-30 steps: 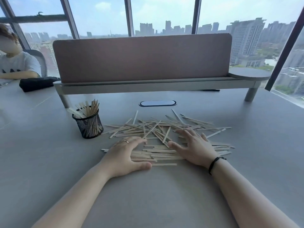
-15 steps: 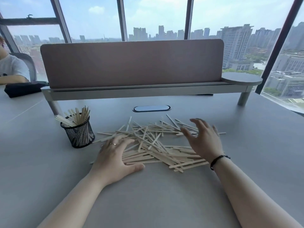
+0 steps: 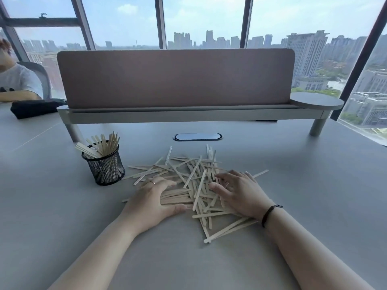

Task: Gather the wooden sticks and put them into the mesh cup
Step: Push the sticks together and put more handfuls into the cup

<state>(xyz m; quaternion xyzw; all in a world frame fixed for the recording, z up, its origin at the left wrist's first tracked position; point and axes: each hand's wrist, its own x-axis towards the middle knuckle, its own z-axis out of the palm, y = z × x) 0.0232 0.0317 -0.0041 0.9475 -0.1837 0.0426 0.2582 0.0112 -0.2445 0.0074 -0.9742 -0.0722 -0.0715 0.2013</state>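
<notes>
both hands lay flat on the grey table [image 3: 62, 206] at either flank of the loose wooden sticks [image 3: 196, 185], the left hand [image 3: 154, 200] and the right hand [image 3: 240, 192] with fingers spread wide and gripping nothing, palms angled inward, apparently to herd the scatter into one bundle. the mesh cup [image 3: 104, 166] stood just left of the heap, already holding some upright sticks, placed close so a gathered handful would travel little.
</notes>
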